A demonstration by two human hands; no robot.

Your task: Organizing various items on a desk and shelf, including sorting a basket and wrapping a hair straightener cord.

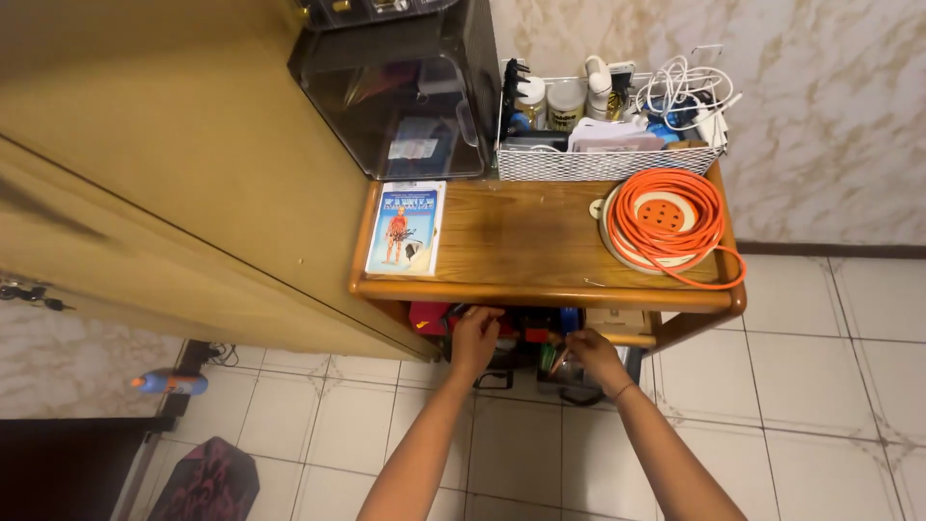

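Note:
Both my arms reach under a small wooden table (521,241). My left hand (475,338) goes into the shelf below the tabletop, fingers curled among red and dark objects (431,315); what it touches is hidden. My right hand (593,352) sits just right of it, over a clear container (579,371) on the lower shelf, with a thin reddish item by its fingers. Whether either hand grips anything is unclear.
On the tabletop lie a blue-covered book (405,228), a coiled orange extension cord reel (666,222), a white mesh basket (603,159) of bottles and cables, and a dark plastic bin (405,96). A wooden cabinet (174,174) stands left; tiled floor below.

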